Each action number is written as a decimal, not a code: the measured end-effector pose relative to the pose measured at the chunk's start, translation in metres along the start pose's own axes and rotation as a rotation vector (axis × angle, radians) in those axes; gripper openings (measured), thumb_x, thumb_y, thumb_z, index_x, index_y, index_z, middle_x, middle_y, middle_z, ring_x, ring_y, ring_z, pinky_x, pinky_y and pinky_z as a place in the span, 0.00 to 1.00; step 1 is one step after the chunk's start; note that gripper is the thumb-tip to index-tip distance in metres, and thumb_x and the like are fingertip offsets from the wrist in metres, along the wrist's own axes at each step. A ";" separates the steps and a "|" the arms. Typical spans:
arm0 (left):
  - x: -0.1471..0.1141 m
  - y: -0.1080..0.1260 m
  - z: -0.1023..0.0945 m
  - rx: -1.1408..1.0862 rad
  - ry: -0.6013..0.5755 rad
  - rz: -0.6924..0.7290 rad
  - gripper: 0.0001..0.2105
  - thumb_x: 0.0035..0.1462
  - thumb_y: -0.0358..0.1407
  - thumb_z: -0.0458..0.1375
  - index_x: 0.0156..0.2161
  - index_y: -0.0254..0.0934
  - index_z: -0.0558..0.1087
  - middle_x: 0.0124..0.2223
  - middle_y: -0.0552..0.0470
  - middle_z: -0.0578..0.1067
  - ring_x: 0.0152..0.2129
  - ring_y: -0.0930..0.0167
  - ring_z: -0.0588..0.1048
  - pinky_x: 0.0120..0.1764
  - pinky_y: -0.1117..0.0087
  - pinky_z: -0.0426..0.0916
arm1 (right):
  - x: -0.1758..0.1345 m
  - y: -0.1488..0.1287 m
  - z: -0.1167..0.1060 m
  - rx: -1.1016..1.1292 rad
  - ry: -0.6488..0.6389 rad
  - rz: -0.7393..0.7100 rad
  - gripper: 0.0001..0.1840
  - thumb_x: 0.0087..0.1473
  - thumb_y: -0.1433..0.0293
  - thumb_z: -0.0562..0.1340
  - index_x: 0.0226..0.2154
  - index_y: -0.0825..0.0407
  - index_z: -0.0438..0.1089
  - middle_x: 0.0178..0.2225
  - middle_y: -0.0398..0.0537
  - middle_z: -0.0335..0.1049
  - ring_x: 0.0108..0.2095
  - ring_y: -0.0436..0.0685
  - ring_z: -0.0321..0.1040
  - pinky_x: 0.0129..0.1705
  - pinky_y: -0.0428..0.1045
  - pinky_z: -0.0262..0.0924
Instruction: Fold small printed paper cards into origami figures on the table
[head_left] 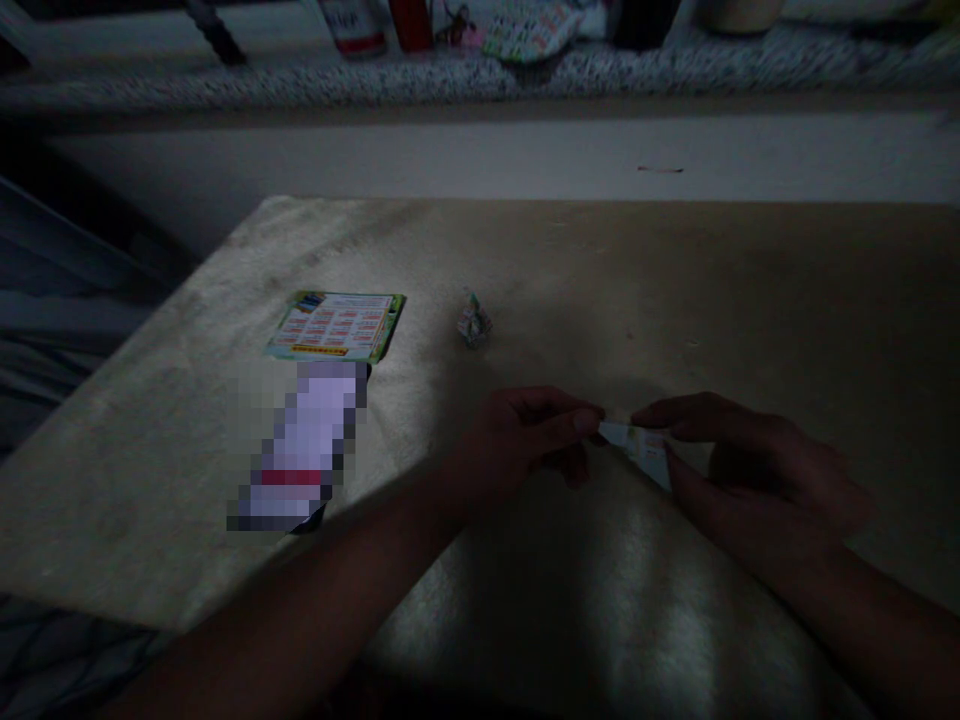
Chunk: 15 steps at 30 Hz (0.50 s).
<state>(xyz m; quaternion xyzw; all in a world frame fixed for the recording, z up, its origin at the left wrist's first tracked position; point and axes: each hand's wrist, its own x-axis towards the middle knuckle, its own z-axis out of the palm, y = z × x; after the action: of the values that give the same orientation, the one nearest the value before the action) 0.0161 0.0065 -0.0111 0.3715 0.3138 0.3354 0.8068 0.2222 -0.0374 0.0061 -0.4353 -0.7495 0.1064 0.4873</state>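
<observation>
A small folded piece of paper (643,450), pale with faint print, is held between my two hands just above the table. My left hand (536,430) pinches its left tip between thumb and fingers. On the other side, my right hand (757,470) grips the wider right end, with the thumb below and the fingers along the top. The fingers cover part of the paper. Farther back, left of the hands, a small folded paper figure (474,322) with a coloured pattern stands on the table.
The dim, light-coloured table (585,260) reaches back to a wall. At the left lie a printed calendar card (337,325) and a blurred-out phone (307,440) with a lit screen. A speckled stone sill (277,85) holds a can (356,28), a red item (411,25) and a crumpled wrapper (532,30).
</observation>
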 end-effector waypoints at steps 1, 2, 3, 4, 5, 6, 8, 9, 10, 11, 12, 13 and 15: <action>0.000 0.000 0.000 -0.009 -0.004 0.000 0.12 0.54 0.40 0.70 0.37 0.31 0.79 0.29 0.52 0.78 0.22 0.76 0.76 0.26 0.75 0.73 | -0.001 0.000 0.000 0.004 0.014 0.002 0.06 0.54 0.75 0.69 0.34 0.48 0.74 0.33 0.47 0.81 0.31 0.56 0.79 0.32 0.49 0.76; 0.001 0.000 -0.001 -0.019 -0.008 0.000 0.11 0.54 0.39 0.70 0.36 0.31 0.79 0.29 0.53 0.78 0.22 0.77 0.76 0.26 0.76 0.73 | -0.001 0.000 0.000 0.004 0.019 -0.012 0.05 0.55 0.74 0.68 0.33 0.48 0.74 0.33 0.48 0.81 0.31 0.56 0.79 0.31 0.49 0.76; 0.001 0.000 -0.001 -0.028 -0.006 -0.001 0.11 0.54 0.39 0.70 0.34 0.31 0.79 0.29 0.53 0.78 0.22 0.77 0.75 0.26 0.76 0.72 | -0.001 -0.001 0.000 -0.004 0.006 -0.038 0.05 0.56 0.75 0.67 0.32 0.48 0.74 0.33 0.48 0.81 0.30 0.56 0.79 0.30 0.48 0.76; 0.001 0.001 -0.002 -0.033 -0.002 -0.003 0.11 0.54 0.39 0.70 0.33 0.31 0.78 0.29 0.53 0.77 0.22 0.77 0.75 0.26 0.77 0.72 | 0.000 -0.001 0.000 -0.018 -0.013 -0.068 0.06 0.56 0.76 0.66 0.32 0.48 0.74 0.34 0.49 0.81 0.29 0.56 0.79 0.30 0.48 0.75; 0.002 0.001 -0.002 -0.037 0.004 -0.001 0.12 0.53 0.40 0.70 0.32 0.31 0.77 0.28 0.54 0.77 0.21 0.77 0.75 0.26 0.77 0.72 | 0.000 -0.001 0.000 -0.033 -0.025 -0.098 0.07 0.56 0.78 0.66 0.32 0.49 0.75 0.34 0.49 0.81 0.29 0.55 0.79 0.30 0.48 0.75; 0.002 0.001 -0.002 -0.037 0.009 0.001 0.13 0.53 0.40 0.70 0.31 0.31 0.77 0.27 0.54 0.77 0.21 0.77 0.75 0.25 0.77 0.71 | 0.000 -0.002 0.000 -0.049 -0.061 -0.119 0.09 0.55 0.80 0.65 0.33 0.50 0.75 0.34 0.50 0.81 0.30 0.55 0.79 0.31 0.48 0.74; 0.002 0.001 -0.002 -0.037 0.011 0.006 0.14 0.53 0.41 0.70 0.30 0.31 0.76 0.26 0.54 0.76 0.21 0.77 0.75 0.25 0.77 0.71 | 0.001 -0.001 0.001 -0.020 -0.012 -0.164 0.10 0.55 0.82 0.64 0.34 0.52 0.75 0.37 0.52 0.80 0.33 0.56 0.79 0.33 0.48 0.74; 0.002 0.001 -0.002 -0.037 0.010 0.011 0.14 0.54 0.41 0.69 0.30 0.31 0.75 0.26 0.54 0.76 0.21 0.77 0.75 0.25 0.76 0.71 | 0.001 0.000 0.002 0.009 -0.039 -0.170 0.11 0.55 0.83 0.62 0.35 0.53 0.75 0.38 0.53 0.79 0.34 0.56 0.78 0.33 0.47 0.73; 0.002 0.001 -0.002 -0.036 0.007 0.016 0.14 0.54 0.41 0.69 0.30 0.31 0.75 0.26 0.54 0.76 0.21 0.77 0.75 0.26 0.76 0.71 | 0.001 0.000 0.003 0.044 -0.066 -0.184 0.11 0.56 0.83 0.60 0.36 0.54 0.75 0.38 0.54 0.78 0.33 0.55 0.77 0.32 0.47 0.72; 0.002 0.001 -0.002 -0.035 0.004 0.020 0.13 0.55 0.41 0.69 0.31 0.31 0.75 0.26 0.54 0.76 0.21 0.77 0.75 0.26 0.77 0.71 | 0.002 0.001 0.003 0.079 -0.106 -0.180 0.12 0.56 0.83 0.59 0.37 0.54 0.74 0.36 0.53 0.76 0.30 0.53 0.75 0.30 0.47 0.70; 0.002 0.001 -0.001 -0.033 -0.001 0.024 0.13 0.55 0.40 0.69 0.31 0.32 0.75 0.27 0.55 0.76 0.21 0.77 0.74 0.26 0.77 0.70 | 0.002 0.001 0.003 0.111 -0.147 -0.176 0.12 0.56 0.82 0.57 0.37 0.54 0.74 0.35 0.52 0.75 0.29 0.53 0.73 0.29 0.47 0.69; 0.002 0.001 -0.001 -0.028 -0.004 0.034 0.12 0.55 0.40 0.68 0.32 0.32 0.75 0.27 0.55 0.76 0.21 0.77 0.74 0.26 0.77 0.70 | 0.003 0.000 0.003 0.137 -0.183 -0.167 0.12 0.57 0.81 0.57 0.38 0.54 0.73 0.33 0.52 0.73 0.29 0.54 0.72 0.29 0.47 0.69; 0.002 0.000 -0.001 0.003 -0.010 0.068 0.11 0.57 0.40 0.67 0.34 0.32 0.75 0.26 0.55 0.76 0.21 0.78 0.74 0.26 0.77 0.70 | 0.003 0.000 0.003 0.167 -0.245 -0.128 0.08 0.57 0.77 0.60 0.37 0.54 0.73 0.31 0.51 0.71 0.29 0.56 0.70 0.30 0.49 0.68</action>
<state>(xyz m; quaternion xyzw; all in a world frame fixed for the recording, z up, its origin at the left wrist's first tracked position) 0.0164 0.0083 -0.0119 0.3850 0.2976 0.3603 0.7958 0.2195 -0.0346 0.0069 -0.3283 -0.8180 0.1894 0.4327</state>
